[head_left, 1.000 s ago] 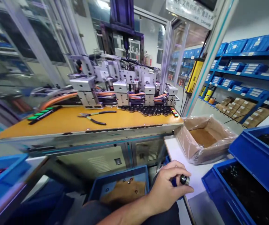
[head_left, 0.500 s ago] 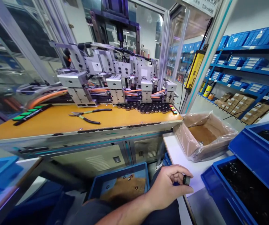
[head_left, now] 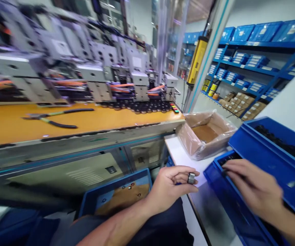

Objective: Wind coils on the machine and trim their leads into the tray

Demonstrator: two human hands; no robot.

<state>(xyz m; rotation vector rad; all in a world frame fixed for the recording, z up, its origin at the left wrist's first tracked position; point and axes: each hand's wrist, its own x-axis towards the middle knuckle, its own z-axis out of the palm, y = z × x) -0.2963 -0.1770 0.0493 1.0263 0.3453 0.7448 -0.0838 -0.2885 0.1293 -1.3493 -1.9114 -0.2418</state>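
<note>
My left hand [head_left: 171,186] is closed around a short metal-and-black cylindrical part [head_left: 191,178], held between thumb and fingers above the white side table [head_left: 174,146]. At the near end of the lower blue bin [head_left: 215,176], my right hand [head_left: 255,191] has its fingers pinched together. A small black piece [head_left: 224,173] shows at those fingertips, blurred by motion. The right hand and forearm hide much of that bin's inside. Just above it sits a second blue bin [head_left: 242,136] with black parts in it.
A plastic-lined cardboard box [head_left: 186,136] stands behind the hands. On the orange worktop [head_left: 106,121] lie cutting pliers [head_left: 57,117] and rows of black round parts [head_left: 142,106] before the machine [head_left: 98,78]. Below, a blue tray [head_left: 86,201] holds a few small rings.
My right hand has come into view from the right, at the lower blue bin. The view has swung right. My left hand still holds the cylindrical part, now turned with more metal showing.
</note>
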